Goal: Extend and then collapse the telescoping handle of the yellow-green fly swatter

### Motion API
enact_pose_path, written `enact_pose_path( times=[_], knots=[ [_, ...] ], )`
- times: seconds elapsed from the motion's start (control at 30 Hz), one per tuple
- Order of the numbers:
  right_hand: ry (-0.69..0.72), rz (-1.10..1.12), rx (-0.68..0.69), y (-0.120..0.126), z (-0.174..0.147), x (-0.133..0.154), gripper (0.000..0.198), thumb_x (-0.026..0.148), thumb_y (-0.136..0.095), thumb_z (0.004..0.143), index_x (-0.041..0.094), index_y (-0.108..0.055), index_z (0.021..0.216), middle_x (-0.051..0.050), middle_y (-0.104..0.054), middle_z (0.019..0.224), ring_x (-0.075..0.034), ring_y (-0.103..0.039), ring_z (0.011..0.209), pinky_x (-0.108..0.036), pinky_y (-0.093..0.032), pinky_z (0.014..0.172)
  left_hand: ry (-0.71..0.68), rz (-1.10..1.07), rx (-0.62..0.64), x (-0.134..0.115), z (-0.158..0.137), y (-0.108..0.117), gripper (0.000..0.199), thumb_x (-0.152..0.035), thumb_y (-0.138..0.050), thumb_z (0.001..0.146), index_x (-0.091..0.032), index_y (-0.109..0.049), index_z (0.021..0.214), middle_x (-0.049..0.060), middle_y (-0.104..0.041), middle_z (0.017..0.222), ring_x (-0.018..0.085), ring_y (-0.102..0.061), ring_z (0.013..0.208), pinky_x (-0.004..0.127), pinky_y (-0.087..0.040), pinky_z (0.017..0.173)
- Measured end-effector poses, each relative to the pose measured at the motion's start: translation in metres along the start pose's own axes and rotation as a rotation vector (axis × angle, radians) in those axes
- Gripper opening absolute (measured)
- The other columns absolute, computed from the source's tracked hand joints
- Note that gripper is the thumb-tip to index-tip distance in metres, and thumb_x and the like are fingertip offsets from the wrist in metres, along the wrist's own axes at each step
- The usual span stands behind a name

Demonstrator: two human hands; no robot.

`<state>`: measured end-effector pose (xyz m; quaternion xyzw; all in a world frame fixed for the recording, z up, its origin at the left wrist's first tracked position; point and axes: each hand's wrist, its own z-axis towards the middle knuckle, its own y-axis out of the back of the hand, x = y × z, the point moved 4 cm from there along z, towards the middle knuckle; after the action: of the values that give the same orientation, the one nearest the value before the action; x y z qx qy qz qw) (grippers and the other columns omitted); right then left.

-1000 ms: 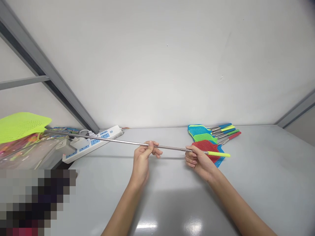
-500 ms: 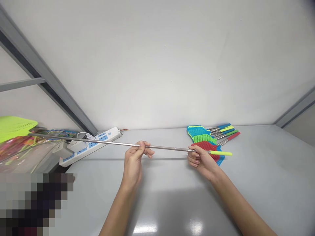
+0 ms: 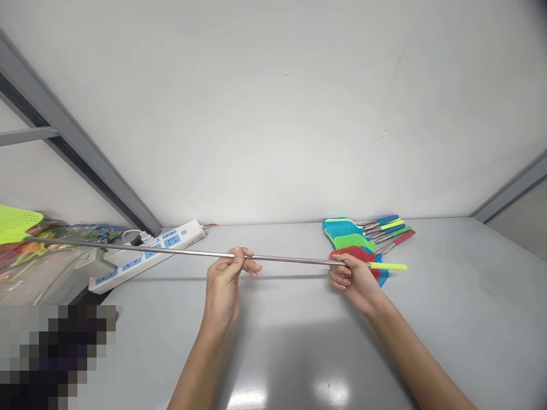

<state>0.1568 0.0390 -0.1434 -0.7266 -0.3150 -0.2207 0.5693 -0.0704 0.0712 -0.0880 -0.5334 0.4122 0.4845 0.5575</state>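
A fly swatter [image 3: 171, 250] with a long, extended metal telescopic rod is held level across the view. Its yellow-green head [image 3: 19, 222] reaches the far left edge, partly out of frame, and its yellow grip [image 3: 388, 266] points right. Thumb and fingers of my left hand [image 3: 224, 287] pinch the middle of the rod. My right hand [image 3: 352, 279] is closed round the rod just left of the grip. Behind my right hand lies a pile of fly swatters with blue, green [image 3: 354, 242] and red [image 3: 351, 254] heads, their rods short.
A white power strip [image 3: 149, 256] with blue sockets and plugged-in adapters lies at the left of the grey table [image 3: 290, 319]. Colourful plastic-wrapped items [image 3: 47, 273] are left of it. A pale wall [image 3: 277, 125] and grey metal frame bars [image 3: 98, 165] stand behind.
My left hand has shifted slightly left and the swatter's head has moved farther left. My right hand has moved a little right, still on the rod. The view has turned slightly.
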Motion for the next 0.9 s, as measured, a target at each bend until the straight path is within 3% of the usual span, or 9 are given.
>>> enact_pose_path(
  times=[0.3, 0.43, 0.9],
  knots=[
    [-0.015, 0.039, -0.057, 0.008, 0.004, 0.0, 0.034, 0.018, -0.052, 0.068, 0.019, -0.029, 0.044, 0.008, -0.015, 0.043, -0.006, -0.018, 0.034, -0.021, -0.022, 0.033, -0.01, 0.021, 0.017, 0.0, -0.002, -0.001, 0.034, -0.03, -0.049, 0.077, -0.017, -0.063, 0.049, 0.005, -0.054, 0.054, 0.018, -0.047, 0.085, 0.024, -0.036, 0.067],
    [0.046, 0.063, -0.099, 0.013, 0.004, 0.0, 0.029, 0.016, -0.053, 0.065, 0.018, -0.033, 0.045, 0.009, -0.015, 0.042, -0.005, -0.018, 0.033, -0.02, -0.022, 0.033, -0.007, 0.037, 0.048, 0.001, -0.004, -0.003, 0.035, -0.03, -0.048, 0.078, -0.017, -0.063, 0.049, 0.005, -0.055, 0.056, 0.018, -0.048, 0.086, 0.025, -0.036, 0.07],
    [0.095, 0.088, -0.115, 0.014, 0.006, -0.011, 0.031, 0.016, -0.053, 0.068, 0.018, -0.033, 0.044, 0.009, -0.016, 0.041, -0.006, -0.02, 0.033, -0.021, -0.023, 0.034, 0.016, -0.037, 0.019, 0.0, -0.004, -0.004, 0.036, -0.034, -0.048, 0.077, -0.014, -0.059, 0.05, 0.004, -0.057, 0.063, 0.01, -0.046, 0.053, 0.026, -0.037, 0.063]
  ],
)
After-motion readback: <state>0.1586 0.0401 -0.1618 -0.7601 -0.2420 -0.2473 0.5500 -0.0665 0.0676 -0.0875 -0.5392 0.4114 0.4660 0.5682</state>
